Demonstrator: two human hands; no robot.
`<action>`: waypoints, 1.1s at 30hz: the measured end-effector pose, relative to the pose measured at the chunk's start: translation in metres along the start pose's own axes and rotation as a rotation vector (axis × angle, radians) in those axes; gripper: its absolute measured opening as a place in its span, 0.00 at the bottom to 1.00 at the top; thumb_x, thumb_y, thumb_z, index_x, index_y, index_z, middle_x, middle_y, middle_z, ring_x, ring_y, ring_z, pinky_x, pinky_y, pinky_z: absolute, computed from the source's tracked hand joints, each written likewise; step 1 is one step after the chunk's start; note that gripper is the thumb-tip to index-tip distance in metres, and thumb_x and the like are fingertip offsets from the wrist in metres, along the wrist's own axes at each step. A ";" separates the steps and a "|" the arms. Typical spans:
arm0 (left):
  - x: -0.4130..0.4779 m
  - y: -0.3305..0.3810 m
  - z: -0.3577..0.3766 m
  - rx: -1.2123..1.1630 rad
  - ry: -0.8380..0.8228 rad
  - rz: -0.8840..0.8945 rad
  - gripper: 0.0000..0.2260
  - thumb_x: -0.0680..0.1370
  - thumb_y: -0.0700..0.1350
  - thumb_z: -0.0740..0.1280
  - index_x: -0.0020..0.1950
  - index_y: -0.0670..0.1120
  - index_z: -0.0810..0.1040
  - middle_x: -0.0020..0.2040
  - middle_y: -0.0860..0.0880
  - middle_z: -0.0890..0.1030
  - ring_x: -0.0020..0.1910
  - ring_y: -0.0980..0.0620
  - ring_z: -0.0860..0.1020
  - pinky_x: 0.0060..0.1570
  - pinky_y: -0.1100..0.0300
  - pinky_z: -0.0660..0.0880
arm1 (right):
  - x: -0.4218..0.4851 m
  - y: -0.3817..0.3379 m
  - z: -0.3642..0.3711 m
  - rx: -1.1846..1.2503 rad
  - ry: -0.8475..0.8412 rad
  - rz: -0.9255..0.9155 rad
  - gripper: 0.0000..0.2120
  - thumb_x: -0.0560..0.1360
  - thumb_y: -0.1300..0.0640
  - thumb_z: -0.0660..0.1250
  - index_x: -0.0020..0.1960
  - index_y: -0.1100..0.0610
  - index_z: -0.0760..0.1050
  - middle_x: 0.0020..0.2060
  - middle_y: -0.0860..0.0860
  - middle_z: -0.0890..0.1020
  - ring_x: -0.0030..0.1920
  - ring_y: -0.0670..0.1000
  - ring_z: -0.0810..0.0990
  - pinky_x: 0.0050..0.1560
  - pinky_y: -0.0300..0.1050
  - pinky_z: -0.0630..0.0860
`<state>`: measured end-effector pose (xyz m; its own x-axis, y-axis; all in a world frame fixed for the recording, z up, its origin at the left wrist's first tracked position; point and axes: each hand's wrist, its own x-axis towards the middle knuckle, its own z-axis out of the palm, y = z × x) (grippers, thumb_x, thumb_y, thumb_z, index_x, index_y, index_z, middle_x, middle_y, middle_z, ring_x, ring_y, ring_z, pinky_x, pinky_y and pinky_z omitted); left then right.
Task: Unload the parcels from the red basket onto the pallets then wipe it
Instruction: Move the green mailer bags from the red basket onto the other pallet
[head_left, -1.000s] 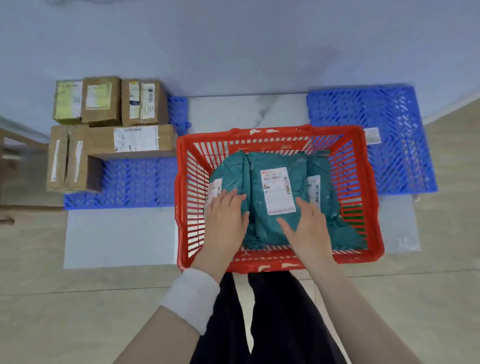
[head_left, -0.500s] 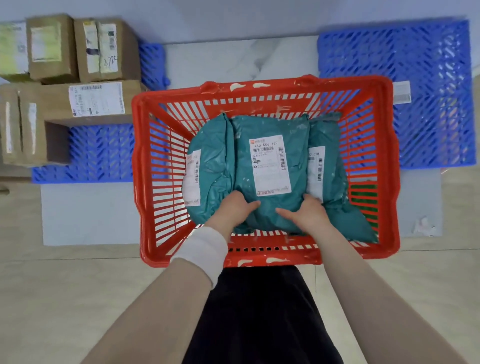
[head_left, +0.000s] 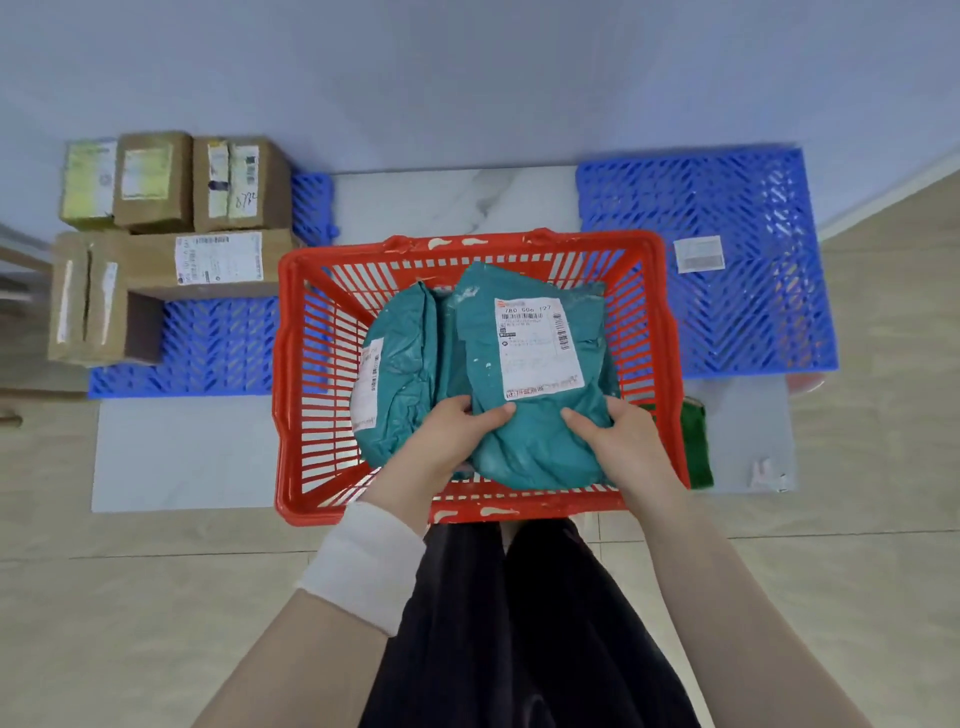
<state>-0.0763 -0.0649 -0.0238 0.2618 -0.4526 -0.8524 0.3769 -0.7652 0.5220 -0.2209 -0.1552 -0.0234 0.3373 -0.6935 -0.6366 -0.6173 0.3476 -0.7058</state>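
Left hand (head_left: 452, 431): grips the near left corner of the teal parcel (head_left: 540, 457), thumb on top and fingers tucked under it.
Right hand (head_left: 626, 441): grips the near right corner of the same parcel, thumb on top, fingers curled round its edge.
Right pallet (head_left: 753, 322): blue plastic grid on the floor, past the basket's far right corner; it carries only a small white label (head_left: 698, 253) near its left edge.
Left pallet (head_left: 208, 348): blue grid to the left of the basket; its near right corner is bare.
Cardboard boxes (head_left: 218, 262): five brown cartons cover the far and left edges of the left pallet, packed touching one another, each with a shipping label on top.
Red basket (head_left: 290, 374): slatted plastic, on the floor between the two pallets and directly in front of the person's legs; it holds the teal parcels.
Teal parcel: a soft mailer bag held over the right half of the basket, its white printed label facing up.
Second teal parcel (head_left: 405, 364): lies in the left half of the basket, against the left wall, with a label along its left side.
Green cloth (head_left: 697, 447): on the floor just outside the basket's right wall, near its near right corner.
Wristband (head_left: 363, 566): white, on the left wrist.
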 end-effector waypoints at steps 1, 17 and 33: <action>-0.011 0.004 0.006 -0.046 -0.008 0.023 0.08 0.75 0.48 0.67 0.52 0.48 0.74 0.48 0.51 0.81 0.44 0.55 0.79 0.43 0.58 0.77 | -0.007 -0.003 -0.010 0.020 -0.004 -0.036 0.01 0.72 0.59 0.69 0.44 0.55 0.78 0.42 0.54 0.83 0.44 0.51 0.81 0.46 0.45 0.78; -0.027 0.074 0.287 -0.202 0.086 0.356 0.13 0.74 0.41 0.68 0.57 0.44 0.73 0.54 0.47 0.80 0.51 0.52 0.80 0.52 0.59 0.77 | 0.007 0.048 -0.282 0.414 0.112 -0.054 0.09 0.74 0.49 0.66 0.44 0.55 0.80 0.46 0.54 0.84 0.48 0.50 0.83 0.51 0.52 0.79; 0.094 0.168 0.375 -0.060 0.271 0.298 0.10 0.73 0.45 0.70 0.50 0.43 0.74 0.45 0.50 0.79 0.40 0.58 0.76 0.32 0.76 0.71 | 0.155 0.019 -0.372 0.199 0.225 -0.018 0.07 0.74 0.57 0.66 0.41 0.61 0.74 0.43 0.63 0.81 0.46 0.63 0.79 0.50 0.58 0.75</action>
<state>-0.3212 -0.4080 -0.0275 0.5889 -0.5076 -0.6289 0.2983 -0.5868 0.7528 -0.4451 -0.4913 -0.0202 0.1672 -0.8157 -0.5538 -0.4534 0.4352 -0.7779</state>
